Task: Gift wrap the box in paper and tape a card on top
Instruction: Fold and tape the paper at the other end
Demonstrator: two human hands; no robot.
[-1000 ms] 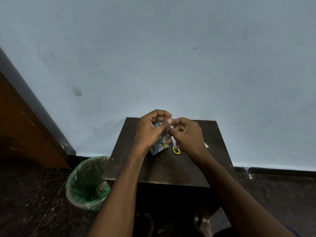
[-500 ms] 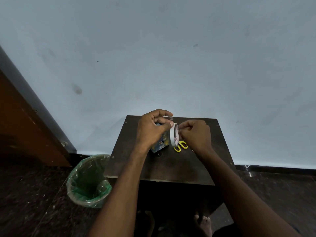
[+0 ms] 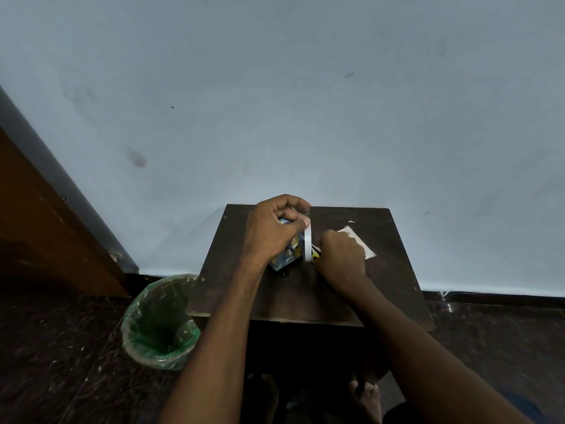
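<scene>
At the centre of the frame, on a dark worktop (image 3: 351, 295), two hands are working at a wrapped box (image 3: 287, 255).

The left hand (image 3: 272, 231) is sitting over the box, its grip curling round the top of it, with thumb and forefinger pinching the end of a strip of tape near the upper edge. A white tape roll (image 3: 308, 244) is standing on edge just right of the box, touching it. The right hand (image 3: 342, 255) is lying low beside the roll with its fingers curled under; what its grip is closing on, I cannot tell. A pale card (image 3: 362, 244) is lying flat on the worktop right of that hand. At lower left of the frame, a green-lined bin (image 3: 159, 325) is standing on the floor beside the worktop.
</scene>
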